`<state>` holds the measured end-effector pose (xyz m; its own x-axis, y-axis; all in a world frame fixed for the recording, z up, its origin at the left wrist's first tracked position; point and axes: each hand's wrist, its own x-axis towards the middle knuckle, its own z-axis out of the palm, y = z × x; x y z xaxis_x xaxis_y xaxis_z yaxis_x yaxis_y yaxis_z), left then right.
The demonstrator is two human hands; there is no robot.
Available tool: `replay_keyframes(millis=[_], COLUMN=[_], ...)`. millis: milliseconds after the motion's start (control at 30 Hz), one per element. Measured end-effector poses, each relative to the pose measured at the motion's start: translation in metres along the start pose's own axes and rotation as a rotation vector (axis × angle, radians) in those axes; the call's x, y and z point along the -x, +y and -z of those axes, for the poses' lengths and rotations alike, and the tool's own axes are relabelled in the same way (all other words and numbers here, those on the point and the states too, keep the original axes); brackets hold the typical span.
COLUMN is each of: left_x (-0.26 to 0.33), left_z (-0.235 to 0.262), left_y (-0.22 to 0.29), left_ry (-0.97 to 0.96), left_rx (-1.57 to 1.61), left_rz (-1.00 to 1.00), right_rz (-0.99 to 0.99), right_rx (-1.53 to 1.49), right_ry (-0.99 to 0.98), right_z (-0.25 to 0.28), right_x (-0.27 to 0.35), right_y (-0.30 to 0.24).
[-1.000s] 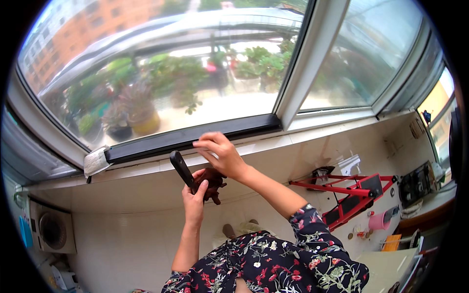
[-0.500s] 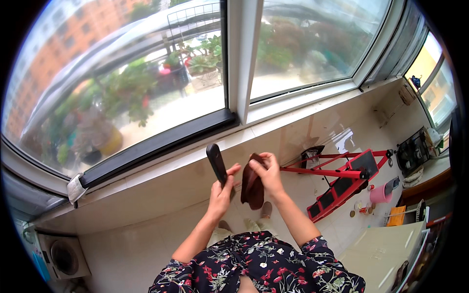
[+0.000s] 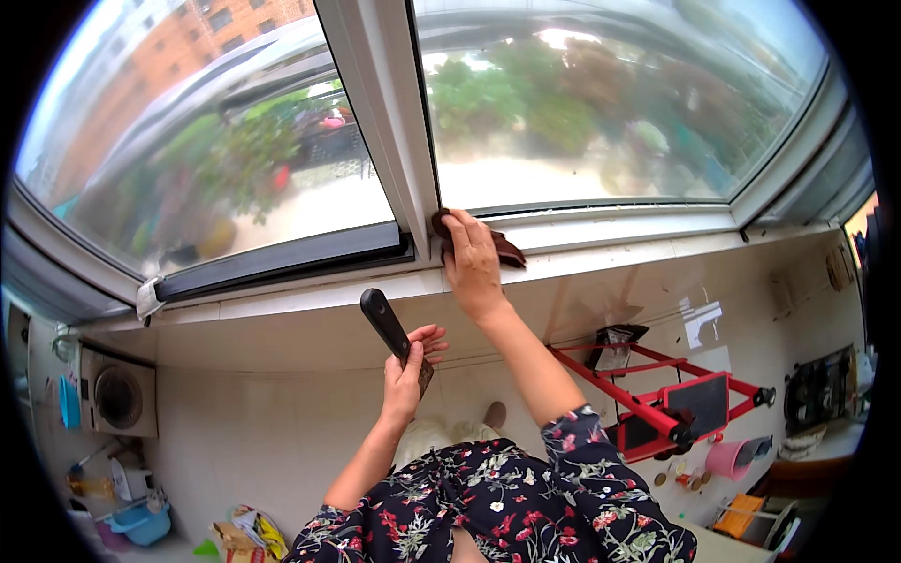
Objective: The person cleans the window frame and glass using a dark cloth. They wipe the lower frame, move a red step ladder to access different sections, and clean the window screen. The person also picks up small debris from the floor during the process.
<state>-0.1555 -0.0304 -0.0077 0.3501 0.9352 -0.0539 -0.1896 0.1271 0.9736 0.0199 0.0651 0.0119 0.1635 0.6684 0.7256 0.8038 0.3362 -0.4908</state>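
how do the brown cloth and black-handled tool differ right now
The brown cloth is limp and crumpled; the black-handled tool is straight. The cloth is under the right hand, against the window frame; the tool is in the left hand, clear of the frame. Both are dark.

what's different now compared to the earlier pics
The brown cloth, in the left hand at first, was taken by the right hand, which then moved it forward onto the white window frame, beside the foot of the post. The camera view has swung right. The left hand still holds the black-handled tool, handle up.
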Motion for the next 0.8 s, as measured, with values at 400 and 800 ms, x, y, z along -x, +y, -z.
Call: replay_keyframes(millis=[400, 800], left_x=[-0.002, -0.022], left_z=[-0.052, -0.058], left_y=[-0.020, -0.016], left_ry=[0.171, 0.236], left_rx=[0.002, 0.044], left_rz=[-0.002, -0.072], right_rz=[-0.043, 0.187], right_rx=[-0.102, 0.007], right_ry=[-0.188, -0.196], right_z=[0.006, 0.016], right_x=[-0.003, -0.010], right_y=[0.007, 0.012])
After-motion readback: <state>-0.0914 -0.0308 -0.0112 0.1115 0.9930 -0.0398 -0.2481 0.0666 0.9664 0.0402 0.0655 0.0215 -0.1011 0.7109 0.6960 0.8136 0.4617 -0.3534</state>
